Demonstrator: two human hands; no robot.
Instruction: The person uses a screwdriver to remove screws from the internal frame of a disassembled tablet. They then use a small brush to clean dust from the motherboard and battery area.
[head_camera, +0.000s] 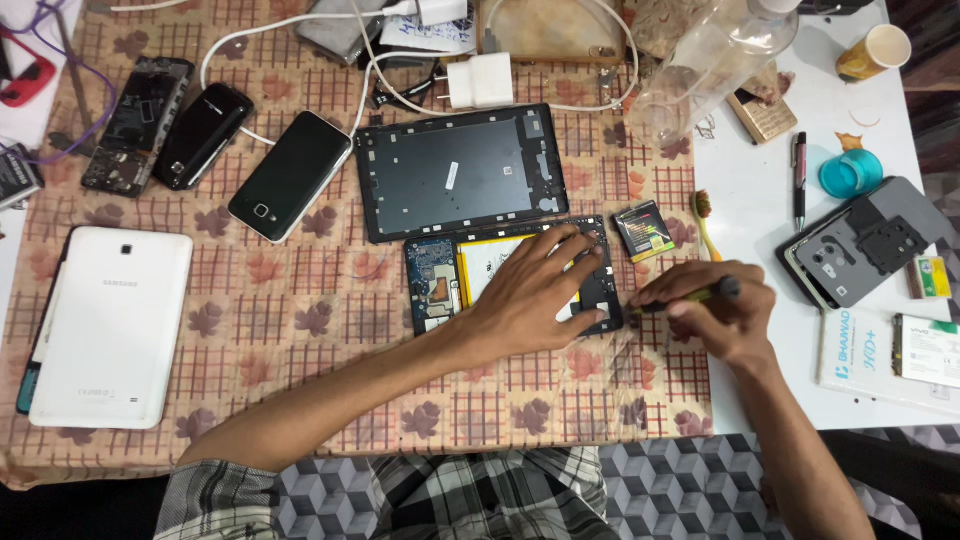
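My left hand (535, 290) lies flat, fingers spread, on an opened tablet body (437, 285) whose blue circuit board and pale battery show. My right hand (715, 305) grips a thin yellow-and-black screwdriver (690, 297), its tip at the tablet's right edge. The tablet's removed black back frame (460, 170) lies just beyond, on the patterned tablecloth (300, 320).
A white tablet (105, 325) lies at left. Three dark phones (290, 175) sit at the upper left with white chargers and cables (480, 80). A small battery (643, 230), toothbrush (705, 222), pen (799, 180), teal cap (850, 173), opened grey phone (860, 250), boxes and a clear bottle (715, 60) lie right.
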